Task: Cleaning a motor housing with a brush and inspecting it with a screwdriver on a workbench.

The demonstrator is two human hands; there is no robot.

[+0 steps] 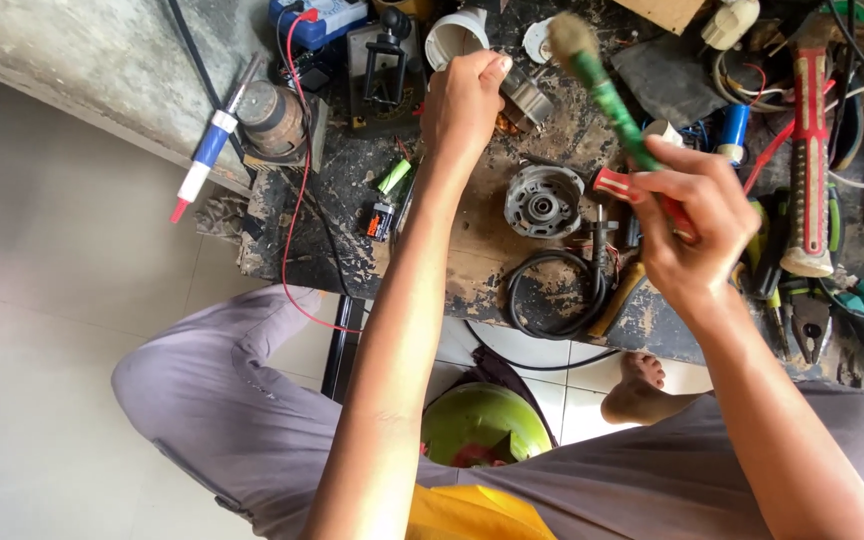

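Observation:
My left hand (pixel 464 100) is closed on a small grey metal motor part (pixel 527 98) with copper windings, held above the workbench. My right hand (pixel 697 225) grips a paintbrush (pixel 607 95) with a green and red handle. Its worn bristles point up toward the metal part and sit just to the right of it. A round grey motor housing (pixel 543 200) lies on the bench between my two hands.
The dirty wooden workbench (pixel 472 270) carries a coiled black cable (pixel 552 295), a red-handled hammer (pixel 810 150), pliers (pixel 807 320), a white cup (pixel 455 35), a blue meter (pixel 317 18) with a red lead and a small green battery (pixel 393 177). A green gas cylinder (pixel 482 420) stands below.

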